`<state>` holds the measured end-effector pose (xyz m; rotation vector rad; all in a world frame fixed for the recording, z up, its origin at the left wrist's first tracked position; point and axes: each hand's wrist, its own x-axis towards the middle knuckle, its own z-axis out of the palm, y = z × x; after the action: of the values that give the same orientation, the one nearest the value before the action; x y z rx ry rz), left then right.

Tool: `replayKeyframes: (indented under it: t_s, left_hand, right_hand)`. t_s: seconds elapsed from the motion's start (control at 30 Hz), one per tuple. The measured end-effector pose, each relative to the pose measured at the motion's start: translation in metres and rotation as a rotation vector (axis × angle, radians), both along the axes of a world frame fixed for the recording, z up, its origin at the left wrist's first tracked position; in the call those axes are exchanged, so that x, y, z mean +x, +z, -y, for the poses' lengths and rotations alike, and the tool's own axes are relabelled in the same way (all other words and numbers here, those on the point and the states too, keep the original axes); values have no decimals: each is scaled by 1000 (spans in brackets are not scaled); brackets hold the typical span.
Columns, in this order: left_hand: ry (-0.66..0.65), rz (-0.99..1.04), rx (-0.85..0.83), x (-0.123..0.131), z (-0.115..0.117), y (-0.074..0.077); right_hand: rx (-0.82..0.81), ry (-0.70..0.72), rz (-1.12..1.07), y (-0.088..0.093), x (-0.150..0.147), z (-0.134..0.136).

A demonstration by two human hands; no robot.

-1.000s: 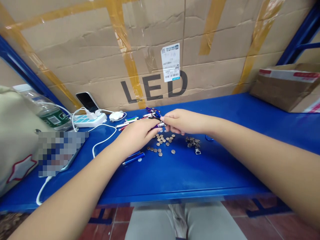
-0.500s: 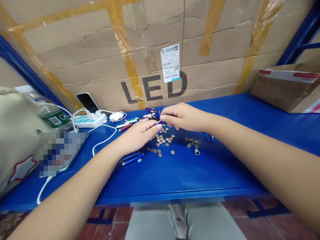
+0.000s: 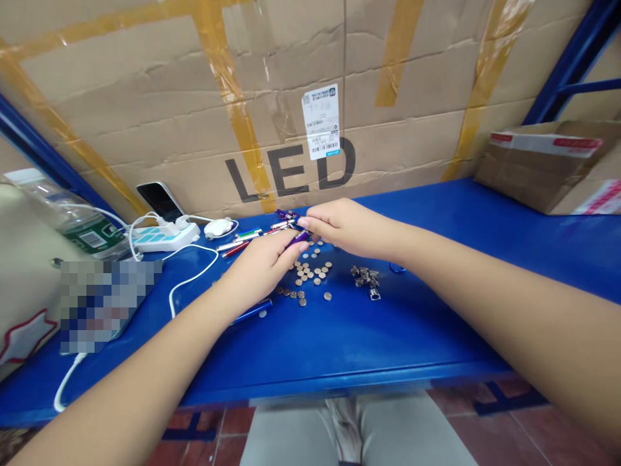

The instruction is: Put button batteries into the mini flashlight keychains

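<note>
My left hand [image 3: 259, 262] is closed on a slim purple metal tube [image 3: 297, 239] like a small penlight body, its end showing past the thumb. Right beside it, my right hand [image 3: 337, 221] is closed in a pinch near the tube's far end; what its fingertips hold is hidden. Under and in front of the hands lie many small round button cells [image 3: 306, 272]. Behind the left hand are several coloured penlight tubes [image 3: 236, 249], red, green, silver and purple. A blue tube [image 3: 255, 310] lies by my left wrist.
Small silver metal parts [image 3: 366, 278] are heaped right of the cells, near a blue ring-like clip [image 3: 398, 267]. At left stand a power strip [image 3: 165, 237] with white cables, a phone [image 3: 159, 200], a bottle [image 3: 90, 226] and a bag [image 3: 29, 272]. An open cardboard box [image 3: 528, 168] sits right, on the blue table [image 3: 349, 343].
The view has shifted slightly. More of the purple tube shows at my left hand, and my right hand stays close to it with its fingers more curled.
</note>
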<state>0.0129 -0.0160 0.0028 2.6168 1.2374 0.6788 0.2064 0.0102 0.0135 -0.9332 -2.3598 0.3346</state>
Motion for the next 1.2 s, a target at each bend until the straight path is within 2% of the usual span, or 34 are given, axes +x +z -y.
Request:
replayKeyframes:
  t_s: [0.23, 0.47, 0.63, 0.7, 0.77, 0.9, 0.97, 1.07, 1.2]
  left_hand:
    - [46, -58, 49, 2, 1, 0]
    - [-6, 6, -58, -1, -2, 5]
    - [31, -44, 64, -2, -2, 5]
    - [54, -46, 96, -1, -1, 5]
    - [48, -30, 58, -1, -1, 6]
    - [23, -8, -153, -3, -2, 5]
    - [10, 25, -229, -5, -3, 4]
    - [-27, 91, -315, -6, -5, 1]
    - [-68, 134, -373, -6, -6, 0]
  right_hand:
    - [-123, -12, -10, 0, 1, 1]
    - [-134, 44, -73, -3, 1, 0]
    - [-256, -7, -34, 5, 1, 7]
    - [-300, -52, 10, 11, 5, 7]
    - [-319, -132, 107, 17, 17, 3]
    - [-325, -384, 477, 23, 59, -14]
    - [-454, -506, 632, 20, 77, -23]
    - [-598, -623, 624, 14, 88, -31]
    - [-560, -639, 533, 9, 84, -36]
